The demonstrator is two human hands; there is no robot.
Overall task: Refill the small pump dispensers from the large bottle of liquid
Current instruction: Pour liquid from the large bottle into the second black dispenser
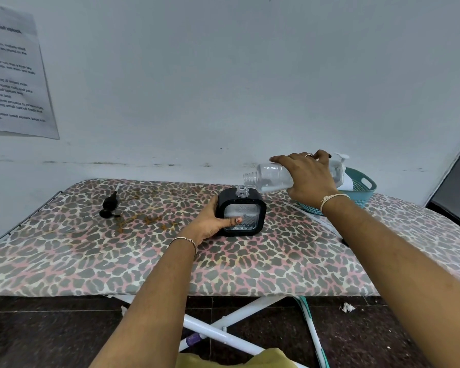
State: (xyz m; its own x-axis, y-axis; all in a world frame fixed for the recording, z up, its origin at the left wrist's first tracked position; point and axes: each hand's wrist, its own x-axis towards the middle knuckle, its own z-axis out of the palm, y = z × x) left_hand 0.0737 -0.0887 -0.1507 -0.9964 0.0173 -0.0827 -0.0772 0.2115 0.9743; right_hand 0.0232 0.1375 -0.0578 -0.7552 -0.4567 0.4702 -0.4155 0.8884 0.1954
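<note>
Ironing board (pixel 144 261) with a leopard-print cover is the work surface, pushed up against a pale wall. Left hand (pixel 210 221) grips the black square dispenser (pixel 241 212) from its left side: fingers wrapped behind it, thumb pressed across the clear front window. The dispenser stands upright on the board near the middle, pump off, neck open at the top. Right hand (pixel 308 176) holds the big clear bottle (pixel 271 177) from above, fingers curled over its body. The bottle is tipped almost horizontal, cap off, with the mouth pointing left, just above and slightly right of the dispenser neck and not touching it. Can't tell if liquid is flowing or how full either one is. A black pump head (pixel 109 205) lies on its side well to the left on the board. A teal basket (pixel 364 189) sits at the right rear behind the right wrist, with a white pump bottle (pixel 339 166) in it. A printed sheet (pixel 11 75) hangs on the wall at far left, text too blurred to read.
</note>
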